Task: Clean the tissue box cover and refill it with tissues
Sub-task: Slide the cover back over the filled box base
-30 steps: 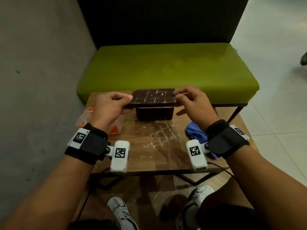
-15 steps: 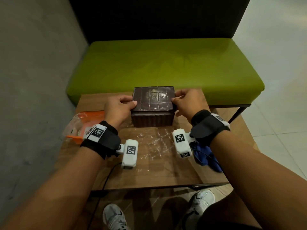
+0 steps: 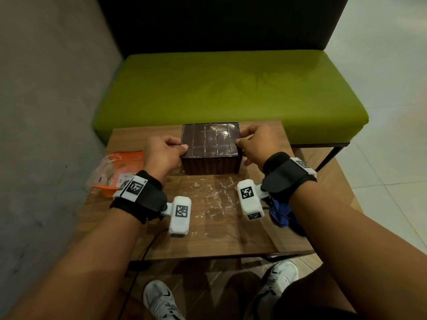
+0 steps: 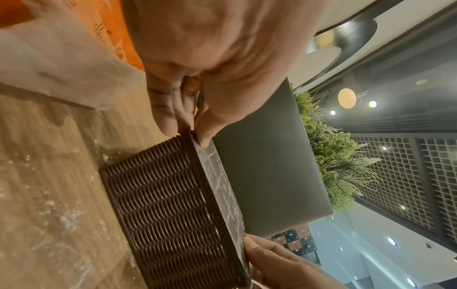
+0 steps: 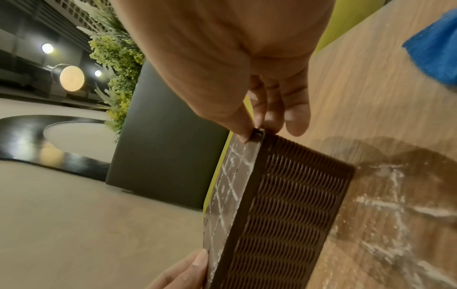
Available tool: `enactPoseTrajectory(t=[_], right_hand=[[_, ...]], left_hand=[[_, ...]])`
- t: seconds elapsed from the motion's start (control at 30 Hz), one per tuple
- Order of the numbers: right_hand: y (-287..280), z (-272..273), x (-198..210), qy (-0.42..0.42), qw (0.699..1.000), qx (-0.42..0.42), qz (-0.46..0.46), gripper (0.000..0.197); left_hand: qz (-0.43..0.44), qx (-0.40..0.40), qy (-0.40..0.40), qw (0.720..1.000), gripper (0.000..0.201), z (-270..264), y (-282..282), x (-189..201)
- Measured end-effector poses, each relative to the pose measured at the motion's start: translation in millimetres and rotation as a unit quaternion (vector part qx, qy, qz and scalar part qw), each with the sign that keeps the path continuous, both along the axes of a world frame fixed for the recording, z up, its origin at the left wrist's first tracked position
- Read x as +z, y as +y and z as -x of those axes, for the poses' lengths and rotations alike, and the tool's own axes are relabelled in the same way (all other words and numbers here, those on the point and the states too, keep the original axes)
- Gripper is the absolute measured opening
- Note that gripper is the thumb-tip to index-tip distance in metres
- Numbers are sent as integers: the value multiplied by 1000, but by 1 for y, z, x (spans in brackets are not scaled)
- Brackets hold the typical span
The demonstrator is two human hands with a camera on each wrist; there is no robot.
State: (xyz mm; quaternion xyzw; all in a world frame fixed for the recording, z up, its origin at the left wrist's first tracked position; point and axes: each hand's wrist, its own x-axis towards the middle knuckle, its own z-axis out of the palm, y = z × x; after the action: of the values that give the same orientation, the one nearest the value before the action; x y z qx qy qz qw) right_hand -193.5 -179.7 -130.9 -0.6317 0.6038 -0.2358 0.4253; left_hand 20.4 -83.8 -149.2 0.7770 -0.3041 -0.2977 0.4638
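A dark brown woven tissue box cover [image 3: 211, 166] stands on the wooden table [image 3: 208, 239], topped by a flat brown panel [image 3: 210, 139] with a pale dusty grid. My left hand [image 3: 182, 147] pinches the panel's near left corner, thumb on top, as the left wrist view shows [image 4: 195, 135]. At the near right corner my right hand [image 3: 240, 141] pinches the same panel, thumb on top [image 5: 252, 135]. The panel lies flush on the cover [image 5: 284, 205]. An orange tissue pack [image 3: 120, 167] lies left of the cover. What is inside the cover is hidden.
A blue cloth [image 3: 283, 213] lies on the table under my right wrist. White dust [image 3: 215, 197] marks the tabletop in front of the cover. A green bench [image 3: 226, 93] stands right behind the table, and a grey wall [image 3: 46, 112] is close on the left.
The panel, held raised over the cover a second ago, has come down and now sits flat on it. Both hands kept their pinch at its corners.
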Motion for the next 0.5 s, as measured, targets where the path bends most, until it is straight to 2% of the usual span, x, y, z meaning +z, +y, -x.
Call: enactPoseTrajectory(t=[0.1, 0.17, 0.23, 0.33, 0.43, 0.5], right_hand=[[1, 0, -1, -1, 1000, -5, -8, 20], [1, 1, 0, -4, 1000, -2, -20, 12], [2, 5, 0, -18, 997, -1, -75, 21], [8, 8, 4, -95, 979, 18, -182, 29], [12, 11, 9, -120, 981, 36, -148, 27], [14, 20, 15, -175, 978, 36, -107, 25]], left_hand=[[-15, -12, 7, 1000, 13, 2, -1, 6], [-40, -40, 14, 998, 11, 3, -2, 11], [-74, -81, 41, 993, 8, 3, -1, 18], [-102, -123, 74, 984, 16, 4, 0, 25], [-65, -113, 83, 988, 19, 5, 7, 35], [-12, -89, 116, 989, 22, 2, 14, 43]])
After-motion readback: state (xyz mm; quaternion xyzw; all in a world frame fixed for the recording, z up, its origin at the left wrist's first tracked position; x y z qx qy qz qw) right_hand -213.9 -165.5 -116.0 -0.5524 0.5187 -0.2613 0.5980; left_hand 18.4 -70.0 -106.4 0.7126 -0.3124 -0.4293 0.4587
